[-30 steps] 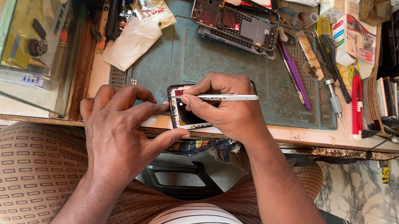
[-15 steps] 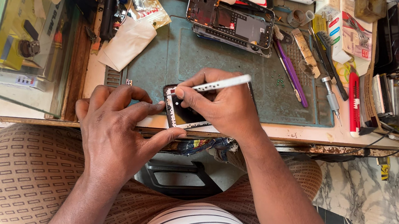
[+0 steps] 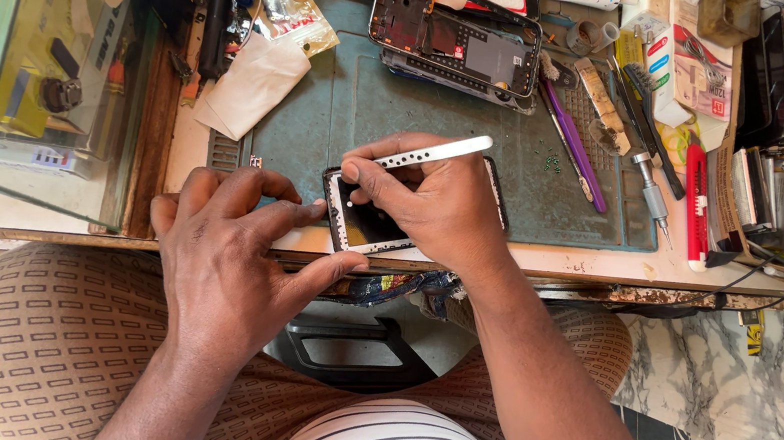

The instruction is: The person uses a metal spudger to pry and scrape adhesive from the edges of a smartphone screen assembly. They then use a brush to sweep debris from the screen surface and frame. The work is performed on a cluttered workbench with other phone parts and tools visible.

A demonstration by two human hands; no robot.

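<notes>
Since the earlier frame, the right hand (image 3: 443, 212) has tipped its white tool (image 3: 433, 151) flatter, tail swinging right. It pinches the tool, tip on the phone's (image 3: 366, 224) far-left corner. Left hand (image 3: 225, 259) clamps the phone's left end, thumb under its near edge. Phone lies long axis left-right at the near mat (image 3: 345, 113) edge, dark with white rim.

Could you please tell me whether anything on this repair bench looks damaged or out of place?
Yes: the opened phone at the mat's far edge lies with its inner parts bare, and tiny green bits are scattered loose on the mat.
</notes>
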